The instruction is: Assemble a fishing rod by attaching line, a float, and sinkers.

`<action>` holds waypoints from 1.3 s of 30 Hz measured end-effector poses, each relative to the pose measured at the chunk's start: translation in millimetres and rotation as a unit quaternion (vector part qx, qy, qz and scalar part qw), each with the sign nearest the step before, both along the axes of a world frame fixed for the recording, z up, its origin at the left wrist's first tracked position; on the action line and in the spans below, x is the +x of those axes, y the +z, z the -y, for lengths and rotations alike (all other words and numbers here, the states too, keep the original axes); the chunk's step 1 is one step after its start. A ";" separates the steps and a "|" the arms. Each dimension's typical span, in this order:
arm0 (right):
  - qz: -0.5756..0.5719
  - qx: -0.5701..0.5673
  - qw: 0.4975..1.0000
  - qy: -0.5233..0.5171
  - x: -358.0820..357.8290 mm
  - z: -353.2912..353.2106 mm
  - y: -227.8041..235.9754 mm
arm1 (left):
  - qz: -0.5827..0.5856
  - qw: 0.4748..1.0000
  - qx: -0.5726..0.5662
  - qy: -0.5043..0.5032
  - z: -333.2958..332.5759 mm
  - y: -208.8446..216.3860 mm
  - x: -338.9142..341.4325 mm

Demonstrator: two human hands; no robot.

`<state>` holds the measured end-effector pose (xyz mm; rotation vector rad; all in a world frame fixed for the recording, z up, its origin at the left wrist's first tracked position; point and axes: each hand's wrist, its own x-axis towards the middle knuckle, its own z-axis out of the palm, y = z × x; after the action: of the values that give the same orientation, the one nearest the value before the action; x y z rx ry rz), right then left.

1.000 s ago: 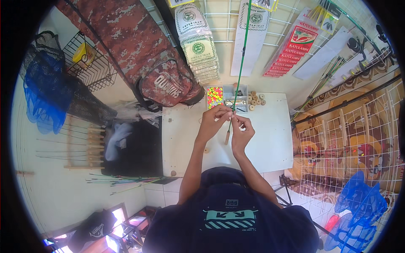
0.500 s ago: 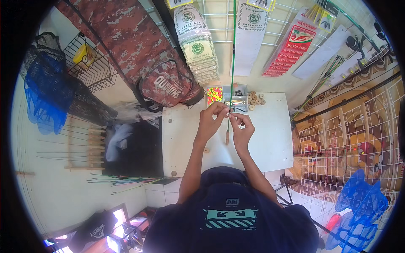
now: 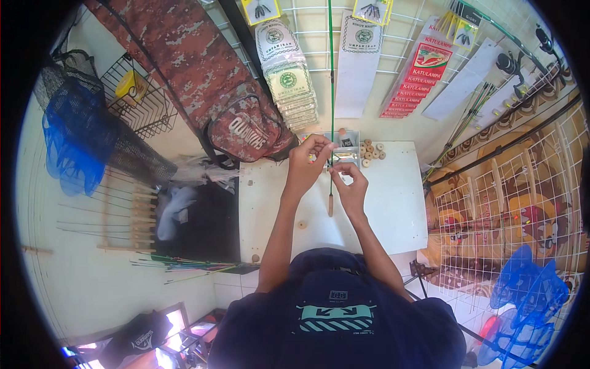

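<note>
Viewed from my remote station through the head camera: one slender green rod [image 3: 332,80], running almost straight up the middle of the view, its upper length in front of the wall and its tan handle [image 3: 330,206] low, over the white table [image 3: 396,203]; one left hand [image 3: 307,158], set higher on the rod, its thumb and forefinger brought close together at the shaft; I cannot tell whether those tips close on the rod or on something small against it; one right hand [image 3: 350,184], set lower, just above the handle, thumb and forefinger pinching the shaft, the other fingers curled.

On the table I also list: one compartmented box [image 3: 359,148], behind the hands and partly hidden by them; one small bottle [image 3: 345,141] inside it, dark-labelled; one cluster of round tan rings [image 3: 369,154], just beside the box on its right; one single ring [image 3: 302,225], lying apart, left of the handle.

On the wall: one reddish camouflage bag [image 3: 236,117], hung aslant at left; hanging stacks of pale packets [image 3: 289,83] and red packets [image 3: 421,71]; farther left, one dark wire basket [image 3: 149,114] with a yellow tub [image 3: 131,87]; one blue net [image 3: 70,138]; at lower right, further blue netting [image 3: 525,280].
</note>
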<state>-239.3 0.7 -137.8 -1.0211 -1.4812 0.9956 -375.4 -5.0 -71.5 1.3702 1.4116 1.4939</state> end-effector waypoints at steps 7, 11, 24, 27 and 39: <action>-0.010 -0.029 0.999 0.024 -1.2 -3.5 -4.0 | 0.122 0.992 0.027 -0.007 -4.1 -12.7 1.3; 0.013 -0.006 1.000 0.014 -1.3 -3.2 -1.9 | 0.176 0.984 0.016 0.016 3.9 -20.3 4.3; 0.029 -0.003 0.999 0.013 -8.7 1.4 -9.3 | 0.307 0.951 -0.042 -0.005 32.4 -64.8 -0.7; 0.022 -0.001 1.000 0.014 -11.9 2.1 -6.0 | 0.273 0.960 -0.061 0.013 32.9 -65.0 -0.9; 0.021 -0.009 1.000 0.001 -7.4 -1.9 -7.7 | 0.296 0.953 -0.047 -0.034 29.9 -67.7 -0.8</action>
<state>-246.7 2.6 -145.6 -1.0600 -1.5108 0.9947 -376.2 -34.9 -139.2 0.7999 1.0216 1.5908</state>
